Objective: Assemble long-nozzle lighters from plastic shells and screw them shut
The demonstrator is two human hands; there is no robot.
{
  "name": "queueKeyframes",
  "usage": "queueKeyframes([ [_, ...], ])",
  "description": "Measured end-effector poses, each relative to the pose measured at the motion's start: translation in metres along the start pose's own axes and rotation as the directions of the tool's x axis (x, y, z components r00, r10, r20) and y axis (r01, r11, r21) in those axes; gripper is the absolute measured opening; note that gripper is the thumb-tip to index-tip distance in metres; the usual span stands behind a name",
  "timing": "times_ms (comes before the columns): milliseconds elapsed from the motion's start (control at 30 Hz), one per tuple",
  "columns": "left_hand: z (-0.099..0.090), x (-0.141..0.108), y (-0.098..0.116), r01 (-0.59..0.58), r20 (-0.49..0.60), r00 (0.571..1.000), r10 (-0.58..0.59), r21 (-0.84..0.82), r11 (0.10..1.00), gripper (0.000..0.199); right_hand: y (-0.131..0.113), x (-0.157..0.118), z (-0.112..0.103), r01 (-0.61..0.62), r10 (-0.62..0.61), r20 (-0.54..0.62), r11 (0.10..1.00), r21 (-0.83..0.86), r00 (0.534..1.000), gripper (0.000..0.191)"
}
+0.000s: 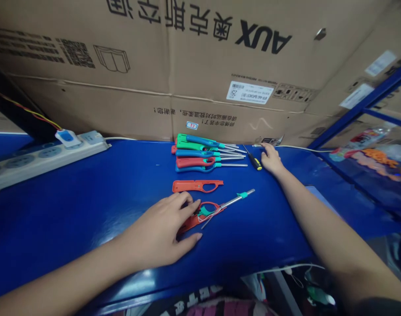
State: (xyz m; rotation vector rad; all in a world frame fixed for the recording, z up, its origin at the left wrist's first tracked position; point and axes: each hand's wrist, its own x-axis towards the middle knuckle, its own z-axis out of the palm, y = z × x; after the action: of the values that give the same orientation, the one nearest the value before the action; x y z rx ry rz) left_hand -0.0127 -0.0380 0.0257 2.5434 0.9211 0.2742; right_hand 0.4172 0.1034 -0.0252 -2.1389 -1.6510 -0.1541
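My left hand (164,228) is curled over the handle end of an opened red gas lighter (190,223), fingers against it and thumb lower down. A teal trigger (205,210), a thin wire and a metal barrel (235,201) show in this half. Just beyond lies the loose red casing half (187,186). My right hand (271,159) reaches to the back edge of the table, its visible fingers stretched out beside a small, pale item (257,145) too small to name. A black and yellow screwdriver (255,161) rests left of that hand.
Several red, green and blue lighters (195,153) lie in a stack at the back of the blue table (88,197). Behind them stands a large cardboard sheet (128,105). A power strip (49,153) with a plug is at left, a blue metal frame (352,114) at right.
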Motion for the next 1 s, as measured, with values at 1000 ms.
queueKeyframes([
  [1000,0.020,0.015,-0.025,-0.154,-0.228,0.966,0.118,-0.146,0.977,0.035,-0.014,0.019,-0.043,0.057,0.047,0.357,0.960,-0.276,0.933,0.036],
])
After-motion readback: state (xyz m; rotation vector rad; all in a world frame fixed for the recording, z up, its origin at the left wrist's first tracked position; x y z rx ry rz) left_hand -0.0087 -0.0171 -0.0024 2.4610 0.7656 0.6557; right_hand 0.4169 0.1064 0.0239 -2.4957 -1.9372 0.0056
